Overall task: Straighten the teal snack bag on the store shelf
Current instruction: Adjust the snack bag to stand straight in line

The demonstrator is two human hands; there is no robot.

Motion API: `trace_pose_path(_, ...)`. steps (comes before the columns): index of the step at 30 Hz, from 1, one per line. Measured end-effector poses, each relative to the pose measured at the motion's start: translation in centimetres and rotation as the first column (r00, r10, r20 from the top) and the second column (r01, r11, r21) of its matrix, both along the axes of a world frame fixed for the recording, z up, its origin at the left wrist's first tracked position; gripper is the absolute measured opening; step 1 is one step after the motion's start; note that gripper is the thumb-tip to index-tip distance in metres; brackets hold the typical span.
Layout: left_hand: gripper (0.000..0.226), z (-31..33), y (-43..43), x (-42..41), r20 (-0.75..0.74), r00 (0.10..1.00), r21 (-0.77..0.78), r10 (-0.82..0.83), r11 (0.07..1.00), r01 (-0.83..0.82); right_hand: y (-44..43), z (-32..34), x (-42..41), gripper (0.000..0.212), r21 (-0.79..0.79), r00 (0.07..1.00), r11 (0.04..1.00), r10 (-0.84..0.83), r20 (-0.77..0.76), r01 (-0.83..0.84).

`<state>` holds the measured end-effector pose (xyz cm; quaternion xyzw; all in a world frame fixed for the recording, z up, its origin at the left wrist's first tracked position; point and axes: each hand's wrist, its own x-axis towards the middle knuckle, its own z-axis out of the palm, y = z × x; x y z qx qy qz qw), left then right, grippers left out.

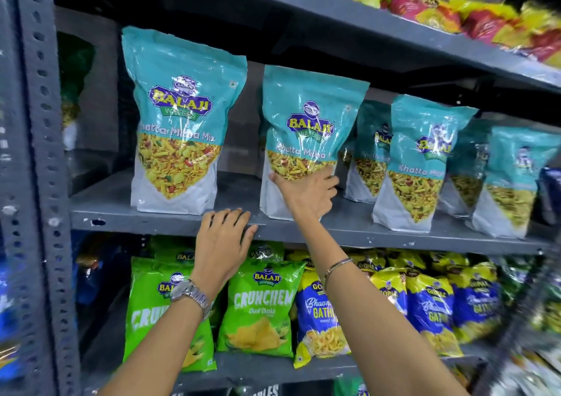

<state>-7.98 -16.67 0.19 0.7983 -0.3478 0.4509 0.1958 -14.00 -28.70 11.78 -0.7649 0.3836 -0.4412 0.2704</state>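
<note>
Grey metal shelving [170, 219] with a perforated upright [39, 153] (dim recesses behind), three tiers visible.

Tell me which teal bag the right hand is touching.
The second teal bag from the left; the right hand presses its lower front, and it leans.

The right hand [306, 195] covers the lower front of the teal snack bag [306, 122], cutting its flavour name short. Behind it, the bags in the back row [372, 150] show only in strips. The yellow and red packets [473, 16] up top and the goods at the lower right corner [537, 350] blur beyond reading. Both forearms run off the bottom edge
</note>
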Motion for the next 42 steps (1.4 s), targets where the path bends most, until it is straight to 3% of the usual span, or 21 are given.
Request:
trace_pose_path(14, 0.044, -0.2, -0.2, 0.2, -0.013, 1.0, -0.009, 0.007, 1.0, -0.007, 2.0, 0.0, -3.5, 0.126, -0.027, 1.0, 1.0, 0.006, -0.019, -0.007)
trace_pose_path(24, 0.043, -0.4, -0.3, 0.4, 0.0, 1.0, -0.025, -0.004, 1.0, 0.004, 0.7, 0.1, -4.0, 0.129, 0.028, 0.99, 0.993, 0.116, -0.081, -0.114)
trace_pose_path(42, 0.038, -0.9, -0.6, 0.8, 0.081, 0.997, -0.102, -0.013, 0.995, 0.022, 0.1, -0.1, -2.9, 0.123, -0.044, 0.992, 0.995, 0.082, -0.095, -0.086)
